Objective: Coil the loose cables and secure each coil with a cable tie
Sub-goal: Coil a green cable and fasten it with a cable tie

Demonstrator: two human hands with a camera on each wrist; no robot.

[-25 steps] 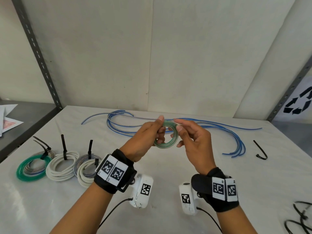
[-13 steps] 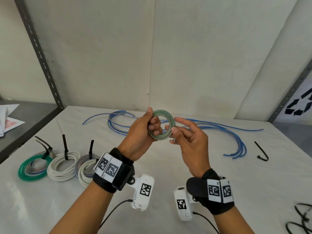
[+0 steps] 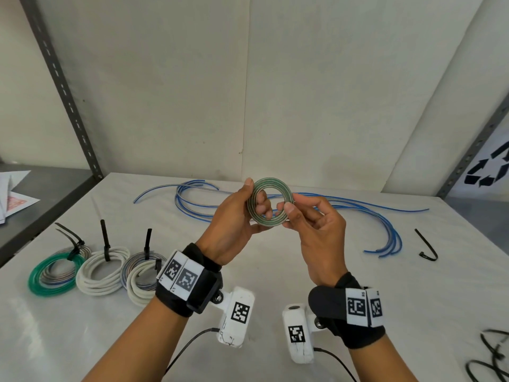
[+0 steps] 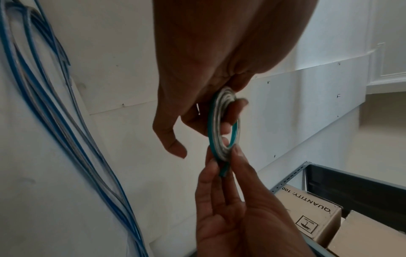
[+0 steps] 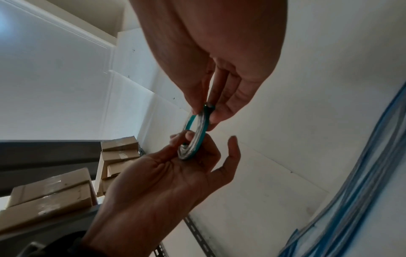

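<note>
Both hands are up over the table (image 3: 275, 271), holding one small green coil (image 3: 271, 201) between them. To do this bit well, I think I should keep the rings flat and tight together, tuck the loose end in, and not let go until a tie goes round it. My left hand (image 3: 234, 224) grips the left side, with the thumb on the top edge and fingers poked through the hole. My right hand (image 3: 316, 230) pinches the right side between thumb and fingers (image 4: 238, 156), where the cut end (image 4: 224, 171) sticks out. Behind the coil, the blue cable (image 3: 358, 213) lies loose on the table, not yet coiled. A spare black tie (image 3: 427, 246) lies well off to the right. Three tied coils (image 3: 102, 271) sit in a row on the left.
</note>
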